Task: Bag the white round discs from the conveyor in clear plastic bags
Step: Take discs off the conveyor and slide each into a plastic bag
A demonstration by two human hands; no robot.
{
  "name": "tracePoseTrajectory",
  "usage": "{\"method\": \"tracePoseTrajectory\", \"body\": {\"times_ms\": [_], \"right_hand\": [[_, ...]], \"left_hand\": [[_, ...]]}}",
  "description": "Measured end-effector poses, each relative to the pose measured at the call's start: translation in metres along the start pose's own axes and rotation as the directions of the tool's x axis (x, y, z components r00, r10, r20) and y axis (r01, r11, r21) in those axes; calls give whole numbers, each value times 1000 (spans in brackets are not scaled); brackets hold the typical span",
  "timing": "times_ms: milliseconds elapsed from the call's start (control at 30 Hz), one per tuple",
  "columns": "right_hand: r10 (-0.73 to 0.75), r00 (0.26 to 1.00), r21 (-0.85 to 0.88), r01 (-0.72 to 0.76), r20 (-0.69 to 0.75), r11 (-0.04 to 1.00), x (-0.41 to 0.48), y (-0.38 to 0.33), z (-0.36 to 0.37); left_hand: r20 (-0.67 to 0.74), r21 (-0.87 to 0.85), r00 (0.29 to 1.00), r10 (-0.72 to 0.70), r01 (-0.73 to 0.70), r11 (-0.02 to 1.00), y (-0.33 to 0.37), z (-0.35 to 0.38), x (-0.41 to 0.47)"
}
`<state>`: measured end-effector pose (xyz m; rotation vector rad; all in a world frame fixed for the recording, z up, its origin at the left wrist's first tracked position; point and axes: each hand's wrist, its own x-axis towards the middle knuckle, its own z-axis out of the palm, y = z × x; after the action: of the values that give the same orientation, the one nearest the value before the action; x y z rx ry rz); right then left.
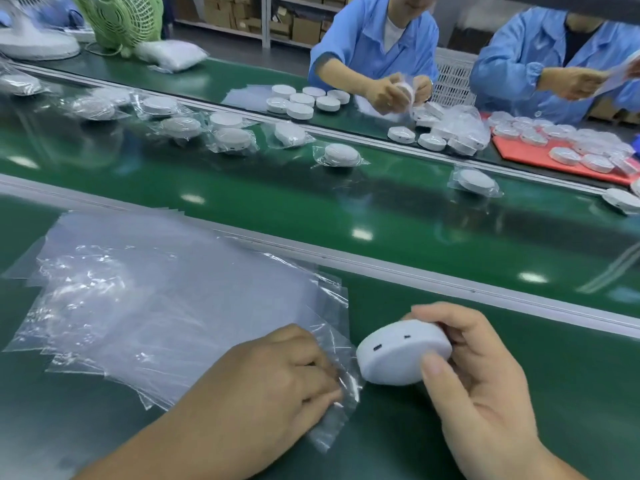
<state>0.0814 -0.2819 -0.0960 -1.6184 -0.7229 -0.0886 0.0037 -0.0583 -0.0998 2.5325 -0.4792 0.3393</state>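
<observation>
the right hand [485, 386] grips a white round disc [401, 355] just above the bench's near edge. the left hand [277, 379] pinches the corner of a clear plastic bag [332, 420] just beside the disc, by the bag stack [166, 306].

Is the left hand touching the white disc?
Apart. The head view shows a strip of clear bag between the left hand and the white disc, which only the right hand grips.

At the back, metal shelves [266, 15] stacked with brown cardboard boxes [304, 29]. On the far green worktop [221, 74], at left, a pale green fan [119, 19] beside a white fan [34, 43]. Between a worker in a blue coat [363, 39] and a second worker [519, 53], a white slatted crate [453, 77].
</observation>
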Motion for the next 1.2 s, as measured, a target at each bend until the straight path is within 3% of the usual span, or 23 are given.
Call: {"method": "tracePoseTrajectory", "body": {"times_ms": [100,200,333,500,567,633,700,767,867,933,1067,1133,1200], "right_hand": [[-287,953,-151,300,101,942,4,-2,1],[-458,843,-317,532,283,785,11,0,-6],[-465,778,-343,612,422,712,11,7,-16],[-520,755,-341,649,400,680,18,6,-16],[-505,793,-309,601,340,737,16,0,-10],[-425,884,-233,462,195,856,9,-7,0],[-257,966,-113,255,4,960,5,-16,11],[-83,996,5,83,-32,997,3,-19,16],[149,981,170,-169,125,971,2,-19,18],[276,946,229,-310,169,923,2,-19,21],[258,964,51,-261,67,964,23,-24,22],[248,969,-9,-248,-7,969,51,-17,15],[259,961,-83,-267,-99,960,94,1,8]], "left_hand": [[-197,-92,976,-96,79,993,-2,-4,-2],[-297,-189,924,-240,190,963,1,-9,-3],[-298,-338,865,-403,299,892,4,-13,-6],[-327,-419,809,-489,340,842,7,-15,-5],[-275,-478,862,-426,262,838,10,-15,-5],[-152,-541,940,-304,179,822,16,-13,-5],[-200,-465,960,-195,82,882,20,-7,-5],[-339,-447,917,-212,42,894,24,3,-4],[-495,-551,814,-303,-24,834,24,13,0],[-546,-517,787,-288,-47,855,23,14,4],[-442,-611,814,-377,35,791,18,14,6],[-446,-419,829,-338,140,897,7,11,7],[-452,24,880,-146,175,984,-8,10,9]]}}
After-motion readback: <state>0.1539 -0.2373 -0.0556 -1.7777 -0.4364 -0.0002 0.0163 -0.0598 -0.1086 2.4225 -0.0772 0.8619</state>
